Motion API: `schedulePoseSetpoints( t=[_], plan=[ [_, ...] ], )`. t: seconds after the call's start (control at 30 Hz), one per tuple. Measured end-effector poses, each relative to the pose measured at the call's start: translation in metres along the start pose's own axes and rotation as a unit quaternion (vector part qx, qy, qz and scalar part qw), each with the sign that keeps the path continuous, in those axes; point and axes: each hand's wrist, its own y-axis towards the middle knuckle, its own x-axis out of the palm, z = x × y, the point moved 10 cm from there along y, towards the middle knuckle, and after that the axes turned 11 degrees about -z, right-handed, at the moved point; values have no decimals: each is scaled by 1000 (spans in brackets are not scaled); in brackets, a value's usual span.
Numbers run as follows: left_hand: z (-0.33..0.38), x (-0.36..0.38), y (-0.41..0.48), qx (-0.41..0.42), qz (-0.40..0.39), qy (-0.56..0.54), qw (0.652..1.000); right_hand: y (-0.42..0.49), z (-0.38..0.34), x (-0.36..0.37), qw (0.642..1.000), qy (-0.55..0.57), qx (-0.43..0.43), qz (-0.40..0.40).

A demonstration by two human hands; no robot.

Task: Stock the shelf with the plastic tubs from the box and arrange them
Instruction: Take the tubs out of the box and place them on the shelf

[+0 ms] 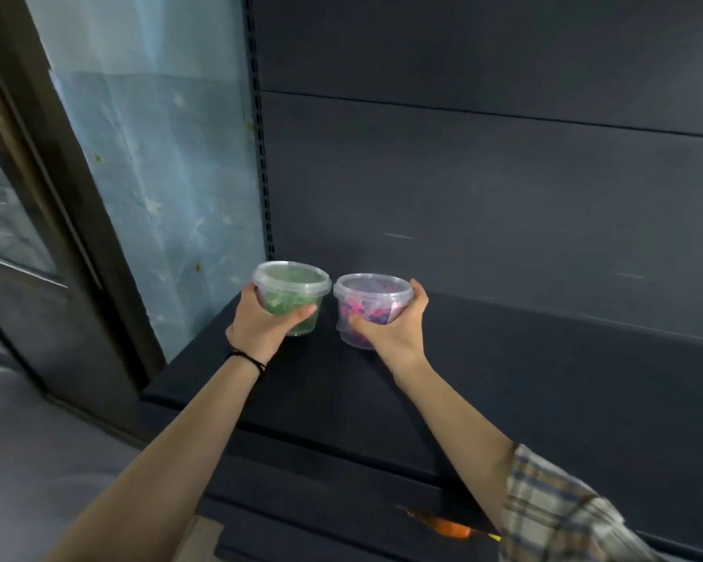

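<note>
Two clear plastic tubs with lids are held side by side over the back left part of a dark shelf (544, 399). My left hand (262, 324) grips the tub with green contents (291, 294) from its near side, thumb across the front. My right hand (394, 330) grips the tub with pink and purple contents (372, 304), fingers wrapped round its right side. The tubs' rims almost touch. I cannot tell whether their bases rest on the shelf board. The box is not in view.
The dark back panel (483, 176) rises behind the shelf, with a slotted upright (260, 156) at its left edge. Left of that is a blue starred sheet (159, 176) and a dark door frame (57, 196). An orange item (443, 525) shows on a lower shelf.
</note>
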Motion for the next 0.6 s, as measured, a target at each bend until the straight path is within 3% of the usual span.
schedulePoseSetpoints(
  t=[0.33,0.6],
  plan=[
    [-20,-20,87,3,-21,46,999,60,11,45,997,-35,-10,66],
    [-19,-8,123,31,-87,79,993,78,18,47,990,-85,9,112]
  ],
)
